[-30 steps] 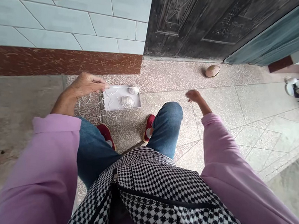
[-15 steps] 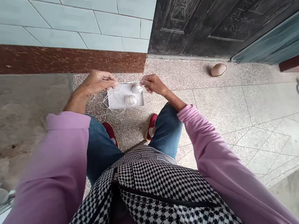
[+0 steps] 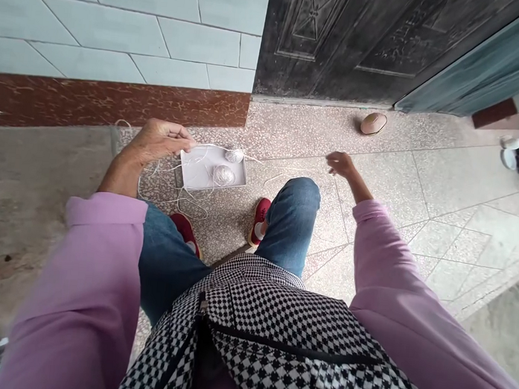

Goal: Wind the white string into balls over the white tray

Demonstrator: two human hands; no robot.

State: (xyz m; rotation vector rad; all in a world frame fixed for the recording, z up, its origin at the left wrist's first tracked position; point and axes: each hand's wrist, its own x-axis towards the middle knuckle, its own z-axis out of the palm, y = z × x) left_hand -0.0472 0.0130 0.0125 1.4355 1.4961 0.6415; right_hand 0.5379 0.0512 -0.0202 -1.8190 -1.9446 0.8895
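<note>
Pinched between the fingers of my left hand (image 3: 167,138) is white yarn (image 3: 209,146), at the back left corner of a shallow white box (image 3: 197,180). From there a strand runs right, past the small yarn ball (image 3: 234,155) in the box, and ends in a loose tail just beyond it. A larger white yarn ball (image 3: 223,175) lies nearer the front of the box. Loose loops trail over the box's left side onto the floor. My right hand (image 3: 341,164) is well off to the right above the floor, its fingers curled together; whether a thread is in them cannot be made out.
The box rests on speckled floor between my red shoes (image 3: 261,219) and a brown wall base (image 3: 158,106). Behind it to the right stands a dark door (image 3: 327,43). A rounded tan object (image 3: 373,124) lies by the doorway, with a blue-green curtain (image 3: 470,73) beyond.
My right hand has moved far to the right, away from the box and my left hand. My left hand has shifted slightly left with the yarn still pinched. The strand's tail now lies free.
</note>
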